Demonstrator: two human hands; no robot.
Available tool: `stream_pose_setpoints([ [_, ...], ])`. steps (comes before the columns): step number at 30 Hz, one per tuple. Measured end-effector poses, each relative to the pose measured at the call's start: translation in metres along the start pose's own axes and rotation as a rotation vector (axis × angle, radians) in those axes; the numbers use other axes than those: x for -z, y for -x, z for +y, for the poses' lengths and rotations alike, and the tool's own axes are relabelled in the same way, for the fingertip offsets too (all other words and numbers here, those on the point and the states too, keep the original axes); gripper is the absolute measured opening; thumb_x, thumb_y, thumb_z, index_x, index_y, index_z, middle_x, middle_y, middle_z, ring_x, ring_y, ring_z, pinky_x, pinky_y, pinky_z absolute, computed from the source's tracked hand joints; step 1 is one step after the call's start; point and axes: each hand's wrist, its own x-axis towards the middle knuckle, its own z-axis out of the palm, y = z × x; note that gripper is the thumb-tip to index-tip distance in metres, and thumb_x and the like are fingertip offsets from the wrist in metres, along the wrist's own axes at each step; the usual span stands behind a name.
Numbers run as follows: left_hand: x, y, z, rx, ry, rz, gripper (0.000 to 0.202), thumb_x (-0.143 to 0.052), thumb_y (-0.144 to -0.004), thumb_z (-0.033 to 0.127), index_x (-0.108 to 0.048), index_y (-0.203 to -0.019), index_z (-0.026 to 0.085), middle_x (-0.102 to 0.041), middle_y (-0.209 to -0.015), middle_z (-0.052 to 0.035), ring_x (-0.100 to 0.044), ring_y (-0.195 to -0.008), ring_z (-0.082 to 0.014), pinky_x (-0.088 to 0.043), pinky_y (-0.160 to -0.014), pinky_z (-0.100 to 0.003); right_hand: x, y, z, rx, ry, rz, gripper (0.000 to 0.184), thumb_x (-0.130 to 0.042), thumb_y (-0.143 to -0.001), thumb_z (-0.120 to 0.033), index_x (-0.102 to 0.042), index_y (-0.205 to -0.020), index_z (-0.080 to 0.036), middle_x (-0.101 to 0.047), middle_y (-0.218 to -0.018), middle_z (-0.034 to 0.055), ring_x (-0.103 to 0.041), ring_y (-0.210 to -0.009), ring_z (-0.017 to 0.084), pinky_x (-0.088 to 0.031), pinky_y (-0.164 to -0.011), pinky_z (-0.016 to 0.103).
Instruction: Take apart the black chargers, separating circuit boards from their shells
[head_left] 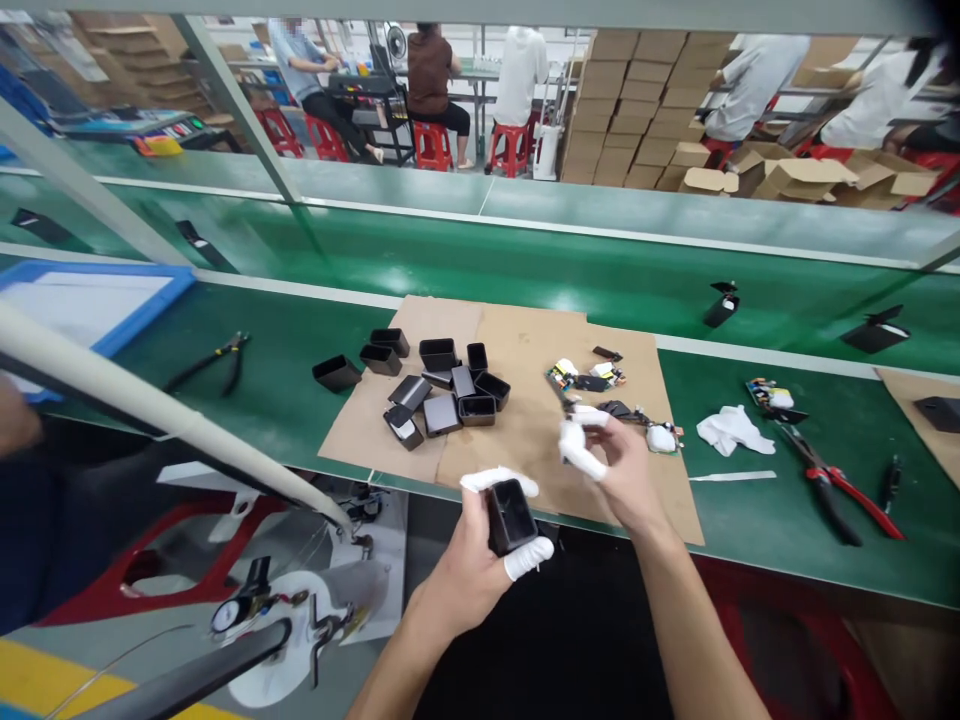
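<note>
My left hand point(480, 550), with white finger covers, grips a black plastic case point(513, 515), its open end facing up toward me. To the right, just above the cardboard, my right hand point(611, 460) is closed in a pinch. Between its covered fingertips is what looks like a small circuit board point(571, 436) with a white block, mostly hidden by the fingers. Several empty black cases point(441, 413) lie left of centre on the cardboard sheet point(525, 330). Beyond my right hand lie more circuit boards with white blocks point(661, 437) and dark pieces point(592, 382).
Red-handled pliers point(829, 485), a white cloth point(733, 430) and a white strip point(735, 476) lie at right; cutters point(217, 362) lie at left. A slanted pole point(172, 420) crosses the left side. Black units rest on the green belt point(480, 250) behind. A person's arm point(19, 420) shows at far left.
</note>
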Motion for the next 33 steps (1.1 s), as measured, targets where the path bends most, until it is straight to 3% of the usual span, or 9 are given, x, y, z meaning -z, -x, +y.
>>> stream_pose_setpoints([
  [3,0.003,-0.006,0.011,-0.019,0.07,-0.066,0.063,-0.087,-0.089,0.04,-0.05,-0.14,0.033,-0.059,-0.137,-0.0109,-0.066,-0.126,-0.0295,-0.06,-0.107,-0.049,0.014,0.028,-0.002,-0.053,-0.483,0.015,0.05,-0.093,-0.075,-0.053,-0.076,-0.114,-0.026,-0.08,-0.111,0.0089,-0.077,-0.097,0.032,-0.062,-0.089,0.053],
  [6,0.0,-0.009,0.021,-0.017,0.121,-0.092,0.065,-0.09,-0.085,0.043,-0.053,-0.139,0.035,-0.059,-0.134,-0.0105,-0.07,-0.116,-0.0288,-0.065,-0.099,-0.048,0.026,0.055,-0.015,-0.048,-0.632,0.014,0.06,-0.099,-0.069,-0.053,-0.078,-0.119,-0.028,-0.08,-0.114,0.0107,-0.078,-0.099,0.036,-0.066,-0.088,0.058],
  [10,-0.01,-0.009,0.028,-0.015,0.122,-0.09,0.07,-0.093,-0.081,0.043,-0.056,-0.139,0.035,-0.061,-0.136,-0.0118,-0.07,-0.118,-0.0315,-0.066,-0.1,-0.051,0.038,0.072,-0.039,0.009,-0.576,-0.063,0.063,-0.104,-0.062,-0.05,-0.081,-0.117,-0.029,-0.08,-0.113,0.0128,-0.079,-0.098,0.039,-0.068,-0.084,0.062],
  [14,-0.019,-0.01,0.029,-0.079,0.171,-0.078,0.075,-0.094,-0.082,0.038,-0.053,-0.145,0.036,-0.06,-0.138,-0.0099,-0.07,-0.125,-0.0308,-0.063,-0.107,-0.05,0.042,0.076,-0.051,0.13,-0.486,-0.141,0.063,-0.103,-0.066,-0.04,-0.08,-0.124,-0.03,-0.08,-0.115,0.0129,-0.078,-0.102,0.039,-0.068,-0.088,0.062],
  [18,-0.026,-0.012,0.029,-0.149,0.199,-0.088,0.073,-0.094,-0.081,0.032,-0.055,-0.142,0.034,-0.059,-0.134,-0.0097,-0.069,-0.126,-0.0297,-0.061,-0.109,-0.048,0.042,0.079,-0.049,0.172,-0.491,-0.192,0.068,-0.103,-0.068,-0.035,-0.077,-0.131,-0.029,-0.08,-0.119,0.013,-0.078,-0.105,0.038,-0.07,-0.087,0.057],
  [22,-0.032,-0.015,0.031,-0.256,0.264,-0.089,0.085,-0.1,-0.074,0.024,-0.055,-0.146,0.033,-0.058,-0.133,-0.008,-0.067,-0.127,-0.0272,-0.06,-0.109,-0.04,0.045,0.08,-0.046,0.183,-0.443,-0.283,0.075,-0.105,-0.065,-0.025,-0.075,-0.133,-0.024,-0.078,-0.12,0.0133,-0.077,-0.102,0.033,-0.069,-0.088,0.046],
  [27,-0.034,-0.019,0.034,-0.279,0.306,-0.127,0.09,-0.1,-0.072,0.019,-0.054,-0.149,0.034,-0.059,-0.134,-0.0064,-0.066,-0.127,-0.024,-0.057,-0.11,-0.034,0.049,0.079,-0.048,0.221,-0.374,-0.254,0.078,-0.105,-0.062,-0.018,-0.075,-0.133,-0.027,-0.078,-0.119,0.0083,-0.076,-0.103,0.029,-0.067,-0.091,0.039],
  [33,-0.035,-0.019,0.033,-0.291,0.282,-0.112,0.09,-0.1,-0.072,0.02,-0.055,-0.149,0.033,-0.057,-0.132,-0.0056,-0.065,-0.122,-0.0226,-0.056,-0.107,-0.034,0.051,0.079,-0.046,0.262,-0.266,-0.259,0.077,-0.104,-0.064,-0.016,-0.074,-0.135,-0.028,-0.078,-0.122,0.0074,-0.076,-0.108,0.029,-0.065,-0.095,0.038],
])
